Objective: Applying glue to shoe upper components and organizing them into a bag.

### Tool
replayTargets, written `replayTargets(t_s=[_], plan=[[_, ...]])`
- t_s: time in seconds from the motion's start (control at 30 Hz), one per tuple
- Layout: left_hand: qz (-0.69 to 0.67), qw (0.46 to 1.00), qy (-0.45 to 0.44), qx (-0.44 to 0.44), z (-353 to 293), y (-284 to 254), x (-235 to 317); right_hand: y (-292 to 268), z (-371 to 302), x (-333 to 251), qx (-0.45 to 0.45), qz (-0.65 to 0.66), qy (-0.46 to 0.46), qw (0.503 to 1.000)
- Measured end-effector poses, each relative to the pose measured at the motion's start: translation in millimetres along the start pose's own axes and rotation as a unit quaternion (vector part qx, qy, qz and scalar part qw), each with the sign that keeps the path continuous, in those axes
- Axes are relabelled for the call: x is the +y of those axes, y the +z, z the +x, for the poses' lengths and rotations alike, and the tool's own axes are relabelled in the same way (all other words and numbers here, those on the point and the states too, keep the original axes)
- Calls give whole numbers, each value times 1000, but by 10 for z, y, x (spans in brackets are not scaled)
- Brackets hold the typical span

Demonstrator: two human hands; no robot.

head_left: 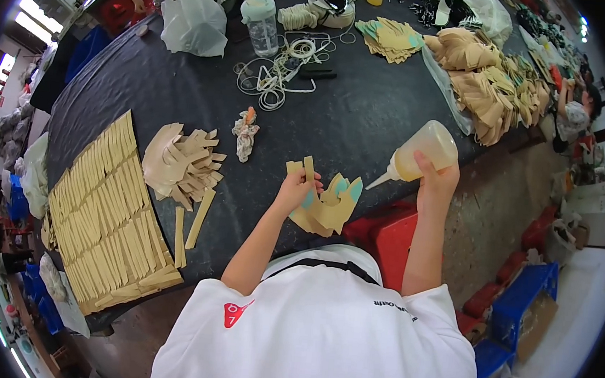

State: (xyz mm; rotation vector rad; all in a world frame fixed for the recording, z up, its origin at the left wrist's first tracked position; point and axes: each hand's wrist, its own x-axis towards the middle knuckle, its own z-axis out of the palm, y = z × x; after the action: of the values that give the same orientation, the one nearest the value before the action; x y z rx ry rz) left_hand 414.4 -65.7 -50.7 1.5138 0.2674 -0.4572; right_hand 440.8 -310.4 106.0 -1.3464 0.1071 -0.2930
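Note:
My right hand [437,180] is wrapped round a translucent squeeze bottle [432,144] with amber liquid inside. The bottle is tilted, its thin pointed nozzle [381,181] aimed down and left, apart from the pieces beside it. My left hand [301,187] is closed on curved tan cut pieces [327,214] with blue-green patches at their ends. A short tan strip [308,167] stands up by its fingers; how it is gripped is partly hidden. Left of this hand, two loose tan strips [199,218] lie beside a pile of tan pieces [182,162].
Rows of tan strips [111,227] cover a sheet at the table's left. Farther back are a crumpled cloth [245,136], tangled white cord [275,80], a lidded clear cup [260,29] and heaped tan pieces [495,83]. A red stool [391,242] stands by the table edge.

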Motion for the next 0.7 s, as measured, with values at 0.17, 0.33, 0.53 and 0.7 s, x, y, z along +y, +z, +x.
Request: replayTargets(t_s=[0.17,0.33,0.53,0.7], plan=[[45,995,87,-12,-251,-109,567,47,147,-74,41,51,-18,998],[-18,995,95,3,-603,-102,1076,178,205,-188,26,127,-1,992],[-38,990,121,55,-804,-175,1236,348,263,-288,-11,138,-9,990],[-43,987,126,87,-961,-173,1401,487,303,-381,-13,125,-29,992]])
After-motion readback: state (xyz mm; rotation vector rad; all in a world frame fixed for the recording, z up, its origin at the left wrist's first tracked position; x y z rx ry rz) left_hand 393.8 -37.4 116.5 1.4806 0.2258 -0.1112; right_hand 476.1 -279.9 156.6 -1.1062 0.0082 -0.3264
